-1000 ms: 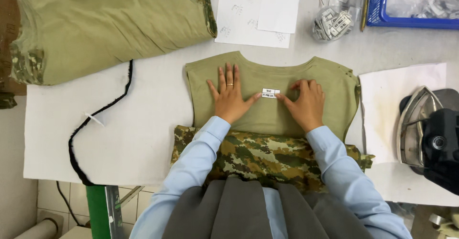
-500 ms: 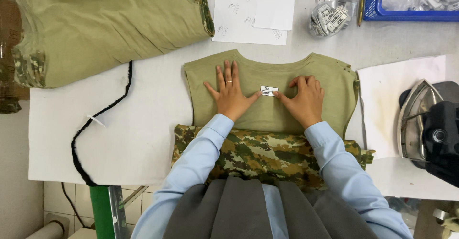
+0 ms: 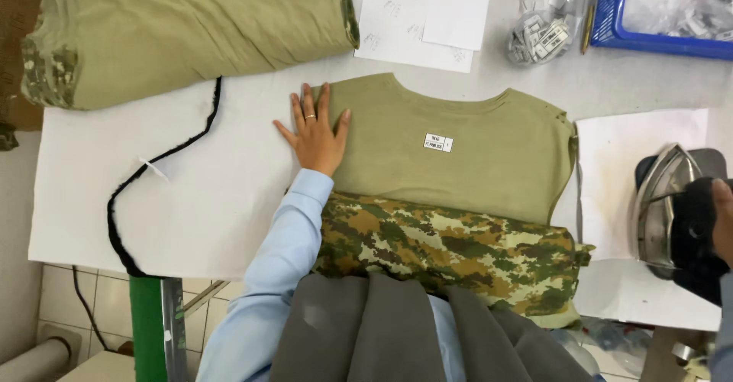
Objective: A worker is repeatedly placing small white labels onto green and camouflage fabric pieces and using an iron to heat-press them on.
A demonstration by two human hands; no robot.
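Head view shows the olive shirt [image 3: 458, 153] lying flat in the middle of the table [image 3: 191, 191], its neck side toward the far edge, with a small white label [image 3: 437, 143] on the chest. My left hand [image 3: 314, 131] lies open and flat on the left edge of the shirt, fingers spread, a ring on one finger; it presses the cloth and holds nothing. My right hand [image 3: 721, 214] is at the right edge of the table, on the dark handle of the iron [image 3: 672, 202]; I cannot tell how tight it closes, because only a small part of it shows.

I judge the shirt as light, soft and limp. It will fold and wrinkle easily, so I think it is best taken by the shoulders or the hem, with flat fingers, not pinched in the middle.

Just beside the shirt, toward the near edge, lies a roll of camouflage fabric [image 3: 450, 248]. At the far left corner sits a big pile of olive cloth [image 3: 191, 30]. A black cord [image 3: 164, 168] runs over the left part of the table. Near the far edge are white papers [image 3: 427, 11], a bundle of tags [image 3: 538, 37] and a blue basket [image 3: 657, 42].
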